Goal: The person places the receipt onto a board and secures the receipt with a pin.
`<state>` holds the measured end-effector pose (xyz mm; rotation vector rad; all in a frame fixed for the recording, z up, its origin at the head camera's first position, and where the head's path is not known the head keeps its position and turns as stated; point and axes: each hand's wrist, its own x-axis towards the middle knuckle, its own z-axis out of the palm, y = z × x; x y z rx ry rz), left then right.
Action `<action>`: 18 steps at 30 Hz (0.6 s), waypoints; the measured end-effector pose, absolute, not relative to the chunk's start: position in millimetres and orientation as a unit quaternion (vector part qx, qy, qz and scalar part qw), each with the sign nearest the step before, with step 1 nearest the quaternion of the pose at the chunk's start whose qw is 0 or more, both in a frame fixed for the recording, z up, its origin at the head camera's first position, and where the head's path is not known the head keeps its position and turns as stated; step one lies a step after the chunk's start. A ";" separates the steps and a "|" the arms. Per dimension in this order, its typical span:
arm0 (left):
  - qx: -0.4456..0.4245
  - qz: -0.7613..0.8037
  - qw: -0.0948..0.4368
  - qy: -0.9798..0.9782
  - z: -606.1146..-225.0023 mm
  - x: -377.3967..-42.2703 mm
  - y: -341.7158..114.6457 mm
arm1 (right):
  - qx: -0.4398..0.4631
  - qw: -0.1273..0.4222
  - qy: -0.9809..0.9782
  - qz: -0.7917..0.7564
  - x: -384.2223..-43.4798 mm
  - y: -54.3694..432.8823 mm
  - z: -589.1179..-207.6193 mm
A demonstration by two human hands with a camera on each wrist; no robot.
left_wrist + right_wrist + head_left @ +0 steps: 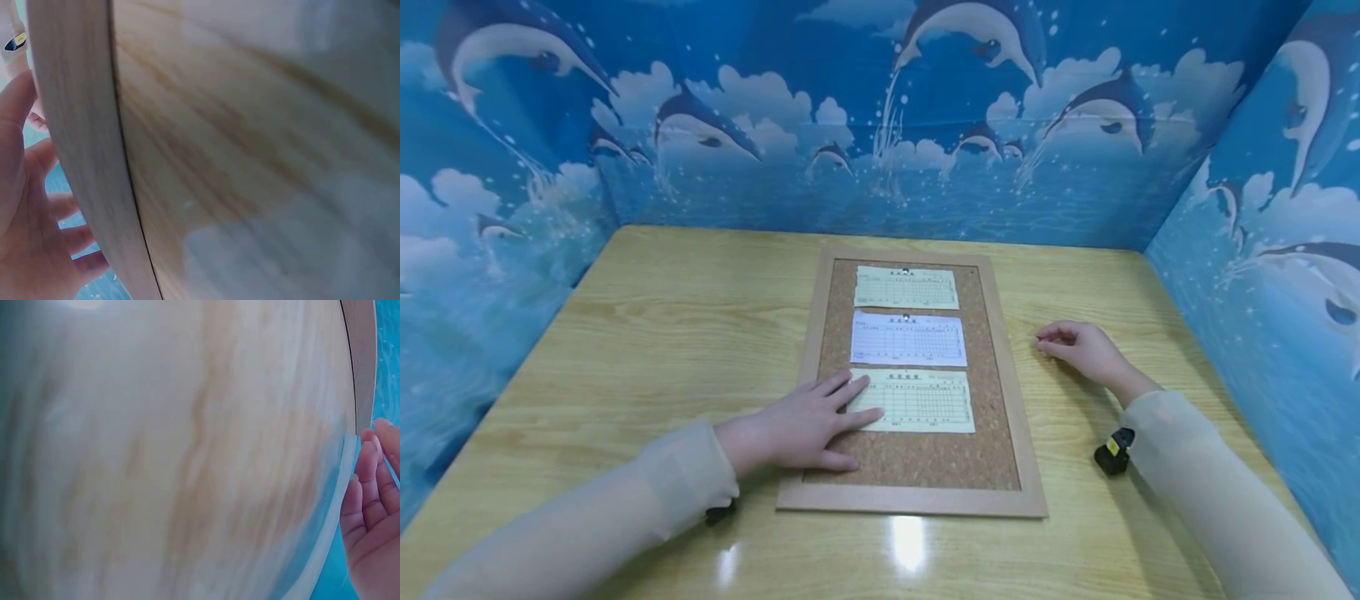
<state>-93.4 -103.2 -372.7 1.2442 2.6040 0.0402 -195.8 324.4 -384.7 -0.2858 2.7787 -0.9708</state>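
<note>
A cork board [917, 465] with a light wooden frame lies on the table, bearing three printed paper slips in a column. The top slip [880, 292] is pale green, the middle slip [880, 340] pale lilac, and the lowest slip [917, 408] pale green. Small pushpins sit at the top edges of the upper two. My left hand [808, 421] rests with spread fingers on the board's left side, fingertips over the lowest slip's left edge. To the right of the board, my right hand [1086, 350] pinches a tiny pushpin [1038, 341] between thumb and forefinger, mostly hidden by the fingertips.
The wood-grain table [700, 317] extends on both sides of the board. Behind it and along the sides hang blue dolphin-print cloths [880, 192]. A black wrist device [1114, 452] is at the right sleeve.
</note>
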 end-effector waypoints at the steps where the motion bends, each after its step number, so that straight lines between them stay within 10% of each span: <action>1: 0.428 0.013 0.127 0.895 -372.8 -93.7 -103.2 | -0.096 0.092 0.935 -0.329 -195.6 324.2 -384.3; 18: 0.430 0.013 0.124 0.894 -374.2 -93.8 -104.3 | -0.056 0.103 0.920 -0.374 -192.1 309.6 -378.0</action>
